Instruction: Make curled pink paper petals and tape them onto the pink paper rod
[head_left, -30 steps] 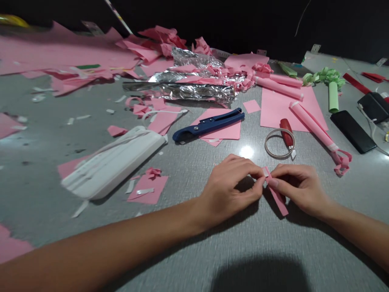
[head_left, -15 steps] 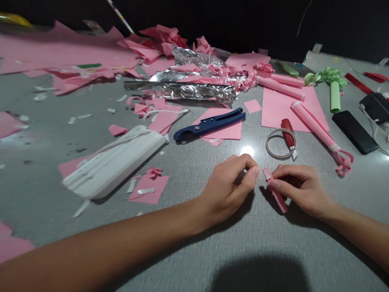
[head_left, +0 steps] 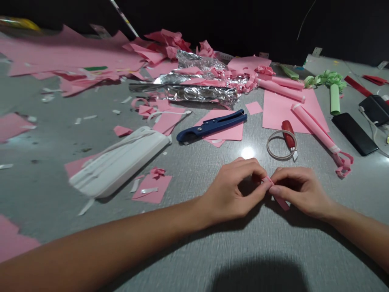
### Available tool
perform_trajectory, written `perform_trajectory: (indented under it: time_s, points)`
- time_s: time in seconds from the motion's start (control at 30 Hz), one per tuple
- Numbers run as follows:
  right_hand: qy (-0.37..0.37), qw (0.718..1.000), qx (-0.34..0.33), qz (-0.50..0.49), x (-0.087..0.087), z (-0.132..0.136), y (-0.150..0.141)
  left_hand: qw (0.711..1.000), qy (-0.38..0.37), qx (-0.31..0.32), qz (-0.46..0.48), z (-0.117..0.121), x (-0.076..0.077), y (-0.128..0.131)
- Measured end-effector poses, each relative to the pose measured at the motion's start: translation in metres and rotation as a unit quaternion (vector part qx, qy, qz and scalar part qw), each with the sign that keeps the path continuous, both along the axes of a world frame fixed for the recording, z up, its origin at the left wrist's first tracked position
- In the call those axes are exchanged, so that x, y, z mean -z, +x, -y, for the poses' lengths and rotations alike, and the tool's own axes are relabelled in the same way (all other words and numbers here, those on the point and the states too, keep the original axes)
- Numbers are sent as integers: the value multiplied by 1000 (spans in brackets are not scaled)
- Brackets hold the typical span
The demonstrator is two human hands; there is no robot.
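Note:
A small folded strip of pink paper (head_left: 281,202) is pinched between the thumb and fingers of my right hand (head_left: 300,190). The thumb and forefinger of my left hand (head_left: 238,186) close on its upper end, so both hands meet at the strip. Its lower end sticks out below my right thumb, and the white patch on it is mostly hidden by my fingers. Just behind my right hand lie a ring of narrow tape (head_left: 270,152) and a small red-handled tool (head_left: 288,134). Farther back, a blue cutter-like hand tool (head_left: 212,127) rests on pink paper sheets.
A white box-like device (head_left: 121,162) lies to the left, beside a pink paper square (head_left: 154,188). Crumpled foil (head_left: 200,91) and pink scraps fill the back. Rolled pink paper tubes (head_left: 316,127), a green paper tube (head_left: 334,99) and a black phone (head_left: 355,134) are at right.
My left hand has moved right and now pinches the upper end of the pink strip, covering its white patch. My right hand keeps its hold. The view has shifted slightly.

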State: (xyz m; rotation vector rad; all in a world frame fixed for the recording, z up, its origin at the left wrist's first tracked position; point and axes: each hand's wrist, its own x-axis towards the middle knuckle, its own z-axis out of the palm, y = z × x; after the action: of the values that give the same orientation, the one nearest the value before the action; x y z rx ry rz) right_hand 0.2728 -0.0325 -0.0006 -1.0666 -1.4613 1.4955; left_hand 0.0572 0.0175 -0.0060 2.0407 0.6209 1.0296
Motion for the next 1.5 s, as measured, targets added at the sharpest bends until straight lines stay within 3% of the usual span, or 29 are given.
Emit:
perform_trajectory:
  time_s: [0.23,0.47,0.73,1.23,1.37,1.5]
  points:
    - [-12,1000,9,3,-2,0,-1,991,-119,55,3,-4,-6,-2]
    - [24,1000,4,19,-5,-1,-1,996,-87,38,-3,-3,-7,-3]
    - [-7,1000,-18,15,-6,1,3,996,-77,33,-7,-2,-7,-3]
    - [30,999,-9,26,-6,0,-1,997,-66,32,-4,-1,-6,-2]
    - [35,999,7,30,-7,-1,-1,1000,-5,-25,12,1,-6,-2]
    - [37,998,22,36,-6,-1,-2,984,156,-85,-16,7,-4,-3]
